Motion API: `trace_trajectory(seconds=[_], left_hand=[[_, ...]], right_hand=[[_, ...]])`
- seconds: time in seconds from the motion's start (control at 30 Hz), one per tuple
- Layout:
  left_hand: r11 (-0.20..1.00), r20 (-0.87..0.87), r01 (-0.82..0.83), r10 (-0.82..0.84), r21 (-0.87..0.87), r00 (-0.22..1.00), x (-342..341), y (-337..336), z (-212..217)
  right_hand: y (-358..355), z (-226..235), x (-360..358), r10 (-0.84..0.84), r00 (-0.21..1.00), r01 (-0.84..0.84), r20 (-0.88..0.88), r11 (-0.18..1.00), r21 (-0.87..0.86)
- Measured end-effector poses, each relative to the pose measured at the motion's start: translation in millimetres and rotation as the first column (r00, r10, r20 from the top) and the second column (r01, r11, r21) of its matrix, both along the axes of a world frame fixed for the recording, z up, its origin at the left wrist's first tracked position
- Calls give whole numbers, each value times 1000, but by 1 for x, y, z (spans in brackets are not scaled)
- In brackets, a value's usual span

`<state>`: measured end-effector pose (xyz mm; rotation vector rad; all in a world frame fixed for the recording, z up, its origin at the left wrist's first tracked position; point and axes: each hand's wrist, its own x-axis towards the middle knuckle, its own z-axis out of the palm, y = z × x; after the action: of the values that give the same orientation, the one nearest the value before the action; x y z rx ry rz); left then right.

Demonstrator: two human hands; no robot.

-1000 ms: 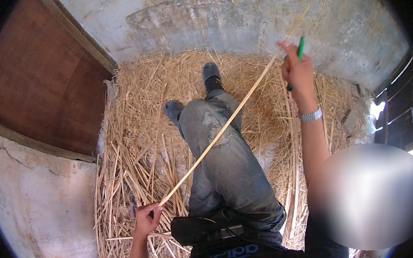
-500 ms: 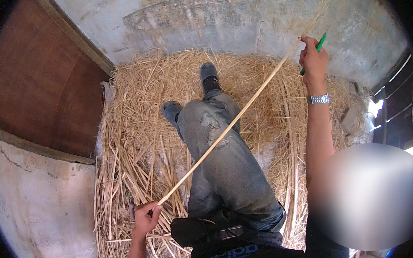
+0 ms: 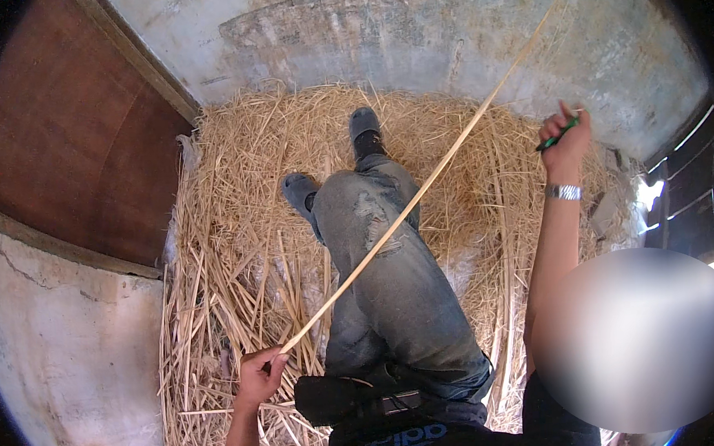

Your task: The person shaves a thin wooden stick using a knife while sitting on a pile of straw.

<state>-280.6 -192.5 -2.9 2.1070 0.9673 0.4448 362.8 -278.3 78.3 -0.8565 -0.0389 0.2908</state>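
A long, pale, thin strip (image 3: 405,213) that looks like split cane or bamboo slants across my legs, from lower left to upper right. My left hand (image 3: 261,375) pinches its near end between thumb and fingers. The far end thins out in front of the grey wall and touches no hand. My right hand (image 3: 566,134), with a metal watch (image 3: 563,191) on its wrist, is closed on a slim green-handled tool (image 3: 558,133) that could be a knife or a pen. Its fingers are apart from the strip, to the right of the strip's far part.
Straw and loose cut strips (image 3: 215,313) cover the floor around my outstretched legs (image 3: 402,286). A stained grey wall (image 3: 346,44) curves across the far side. At left stands a brown panel (image 3: 66,143) in a wooden frame. A blurred round patch (image 3: 642,340) hides the lower right.
My right hand has let go of the strip's far part and moved down and right, keeping the green-handled tool. My left hand still grips the near end, shifted slightly right.
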Motion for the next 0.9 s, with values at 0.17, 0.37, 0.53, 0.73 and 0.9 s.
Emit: trace_trajectory(seconds=[0.17,0.37,0.53,0.73,0.9], left_hand=[[993,98,-50,61,-106,993,25,-9,-5],[986,254,-66,103,-151,962,102,-17,8],[985,159,-109,130,-134,979,152,-17,30],[991,133,-87,100,-103,986,167,-13,48],[988,131,-100,115,-119,985,165,-14,47]], right_hand=[[1,-10,-85,324,795,156,512,708,-689],[-9,5,-163,718,451,296,530,440,-848],[-12,18,-180,803,482,323,350,208,-923],[-38,-12,-138,865,433,605,255,-70,-793],[-36,7,-149,935,325,337,141,25,-941]])
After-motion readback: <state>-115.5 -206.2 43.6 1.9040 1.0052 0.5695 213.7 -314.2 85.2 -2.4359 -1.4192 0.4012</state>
